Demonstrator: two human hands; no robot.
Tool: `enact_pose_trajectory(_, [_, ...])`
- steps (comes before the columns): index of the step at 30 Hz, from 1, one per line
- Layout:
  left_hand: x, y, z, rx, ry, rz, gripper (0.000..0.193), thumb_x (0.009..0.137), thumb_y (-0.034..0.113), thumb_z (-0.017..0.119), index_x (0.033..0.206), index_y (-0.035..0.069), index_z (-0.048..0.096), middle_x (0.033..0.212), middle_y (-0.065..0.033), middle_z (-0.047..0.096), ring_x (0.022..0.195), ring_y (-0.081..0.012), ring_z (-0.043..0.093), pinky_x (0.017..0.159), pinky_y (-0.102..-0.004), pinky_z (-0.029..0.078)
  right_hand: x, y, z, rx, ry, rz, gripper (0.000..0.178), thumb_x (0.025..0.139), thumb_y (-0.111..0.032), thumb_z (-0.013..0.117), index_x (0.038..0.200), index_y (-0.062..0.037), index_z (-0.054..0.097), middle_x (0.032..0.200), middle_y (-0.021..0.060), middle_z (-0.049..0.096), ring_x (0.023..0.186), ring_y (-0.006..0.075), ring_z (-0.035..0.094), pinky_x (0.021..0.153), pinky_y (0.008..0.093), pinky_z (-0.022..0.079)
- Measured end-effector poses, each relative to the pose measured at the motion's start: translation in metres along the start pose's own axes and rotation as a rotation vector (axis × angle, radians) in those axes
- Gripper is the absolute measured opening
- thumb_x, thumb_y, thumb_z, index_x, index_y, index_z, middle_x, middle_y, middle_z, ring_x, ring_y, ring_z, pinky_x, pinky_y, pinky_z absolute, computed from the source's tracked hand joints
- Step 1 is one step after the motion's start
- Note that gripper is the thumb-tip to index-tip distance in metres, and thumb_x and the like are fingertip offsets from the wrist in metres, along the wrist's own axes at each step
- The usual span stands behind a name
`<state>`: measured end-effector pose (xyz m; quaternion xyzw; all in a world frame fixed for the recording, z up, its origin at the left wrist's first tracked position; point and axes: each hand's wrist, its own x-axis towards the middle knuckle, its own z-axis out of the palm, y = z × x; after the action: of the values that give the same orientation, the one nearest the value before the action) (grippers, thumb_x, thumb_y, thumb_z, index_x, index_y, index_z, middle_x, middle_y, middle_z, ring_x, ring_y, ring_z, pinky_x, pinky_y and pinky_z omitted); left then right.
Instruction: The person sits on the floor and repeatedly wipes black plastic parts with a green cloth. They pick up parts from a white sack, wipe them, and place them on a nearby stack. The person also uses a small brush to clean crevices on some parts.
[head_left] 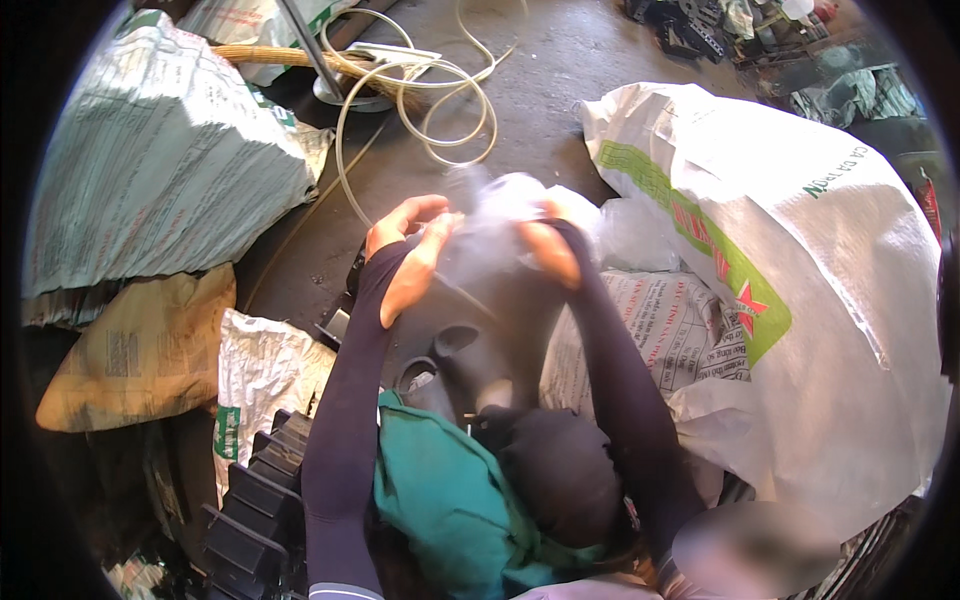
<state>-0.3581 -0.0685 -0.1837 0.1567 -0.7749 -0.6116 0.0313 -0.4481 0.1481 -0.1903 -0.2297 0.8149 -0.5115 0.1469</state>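
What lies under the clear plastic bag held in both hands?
Under the clear plastic bag, a dark moulded part shows through; the left hand and right hand cover its edges. Inside looks blurred.

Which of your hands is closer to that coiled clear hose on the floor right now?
Left. The left hand sits just below the coiled clear hose, under its lower loop. The right hand is farther off to the right, gripping the clear plastic bag with the left.
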Motion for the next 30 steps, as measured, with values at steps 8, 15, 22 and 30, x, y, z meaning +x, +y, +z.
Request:
enact_pose_trajectory(8, [0.068, -0.040, 0.110, 0.620, -0.472, -0.106, 0.061, 0.090, 0.048, 0.066, 0.133, 0.006, 0.061, 0.128, -0.0196, 0.066, 0.119, -0.0338, 0.064, 0.101, -0.0443, 0.050, -0.033, 0.012, -0.065, -0.264, 1.047, 0.126, 0.038, 0.087, -0.004, 0.058, 0.123, 0.0041, 0.062, 0.110, 0.0150, 0.071, 0.100, 0.0263, 0.068, 0.093, 0.0360, 0.050])
enact_pose_trajectory(15, [0.086, -0.063, 0.218, 0.580, -0.472, -0.250, 0.058, 0.088, 0.051, 0.066, 0.125, 0.006, 0.067, 0.123, -0.0191, 0.069, 0.118, -0.0357, 0.064, 0.100, -0.0462, 0.050, -0.067, 0.074, -0.031, -0.144, 1.081, 0.289, 0.039, 0.087, -0.005, 0.059, 0.125, 0.0043, 0.062, 0.119, 0.0217, 0.069, 0.110, 0.0331, 0.066, 0.097, 0.0382, 0.049])
enact_pose_trajectory(22, [0.085, -0.142, 0.239, 0.033, -0.214, -0.131, 0.041, 0.096, 0.040, 0.058, 0.111, 0.004, 0.070, 0.110, -0.0217, 0.071, 0.106, -0.0367, 0.068, 0.092, -0.0447, 0.053, -0.055, 0.220, 0.006, -0.045, 0.578, 0.346, 0.030, 0.094, -0.013, 0.058, 0.118, 0.0035, 0.066, 0.106, 0.0214, 0.071, 0.099, 0.0316, 0.069, 0.087, 0.0390, 0.053])
enact_pose_trajectory(30, [0.053, -0.091, 0.200, 0.211, -0.497, 0.090, 0.039, 0.102, 0.039, 0.048, 0.102, 0.006, 0.070, 0.106, -0.0180, 0.071, 0.101, -0.0374, 0.067, 0.090, -0.0468, 0.051, 0.002, 0.274, -0.009, -0.524, -0.098, 0.156, 0.032, 0.093, -0.020, 0.060, 0.115, 0.0022, 0.066, 0.104, 0.0230, 0.070, 0.097, 0.0335, 0.069, 0.084, 0.0420, 0.053])
